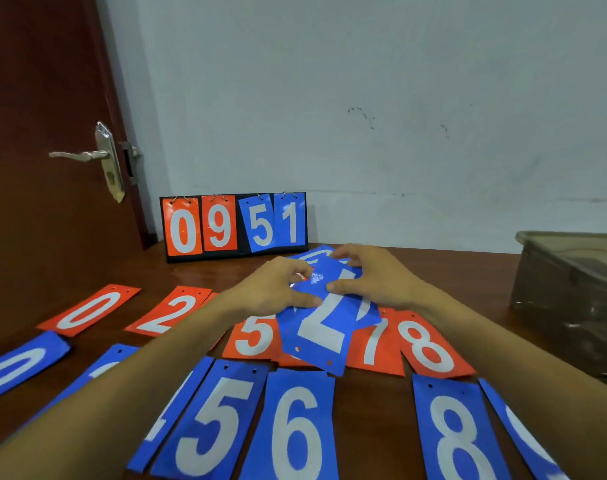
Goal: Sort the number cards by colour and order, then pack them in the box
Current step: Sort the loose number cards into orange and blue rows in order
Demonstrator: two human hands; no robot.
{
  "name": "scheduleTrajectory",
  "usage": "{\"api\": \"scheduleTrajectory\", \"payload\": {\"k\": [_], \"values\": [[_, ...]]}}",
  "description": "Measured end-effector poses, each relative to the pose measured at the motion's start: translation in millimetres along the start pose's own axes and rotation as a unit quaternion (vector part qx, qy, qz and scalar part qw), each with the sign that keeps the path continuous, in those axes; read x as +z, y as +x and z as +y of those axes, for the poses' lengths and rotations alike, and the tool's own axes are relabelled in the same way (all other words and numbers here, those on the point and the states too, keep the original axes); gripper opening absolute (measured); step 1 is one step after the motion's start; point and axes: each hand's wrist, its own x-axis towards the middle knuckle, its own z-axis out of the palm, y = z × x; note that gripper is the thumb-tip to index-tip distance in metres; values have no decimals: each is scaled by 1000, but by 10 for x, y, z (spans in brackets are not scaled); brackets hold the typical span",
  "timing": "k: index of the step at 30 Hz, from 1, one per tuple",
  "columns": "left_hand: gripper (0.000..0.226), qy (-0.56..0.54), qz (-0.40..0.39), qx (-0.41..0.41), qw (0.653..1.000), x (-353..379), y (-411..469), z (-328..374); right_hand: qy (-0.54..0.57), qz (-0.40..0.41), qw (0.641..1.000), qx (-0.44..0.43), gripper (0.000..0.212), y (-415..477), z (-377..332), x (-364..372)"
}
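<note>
Both hands meet over the middle of the wooden table [364, 389]. My left hand [274, 289] and my right hand [371, 275] pinch a small stack of blue number cards [324, 327]; the top one shows a white 2, upside down to me. A row of red cards lies behind: 0 [90, 310], 2 [170, 311], 5 [253, 336], 7 [375, 344], 8 [430, 344]. A front row of blue cards shows 0 [14, 367], 5 [212, 420], 6 [295, 431], 8 [458, 438]. My forearms hide other cards.
A black flip scoreboard [234, 225] reading 0 9 5 1 stands against the wall at the table's back edge. A clear plastic box [572, 282] sits at the right. A dark wooden door with a metal handle [83, 154] is at the left.
</note>
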Motion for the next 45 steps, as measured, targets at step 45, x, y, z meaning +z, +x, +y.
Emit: {"api": "scheduleTrajectory", "payload": {"k": [45], "values": [[12, -379, 240, -97, 889, 321, -552, -375, 416, 36, 888, 192, 45, -307, -99, 462]]}}
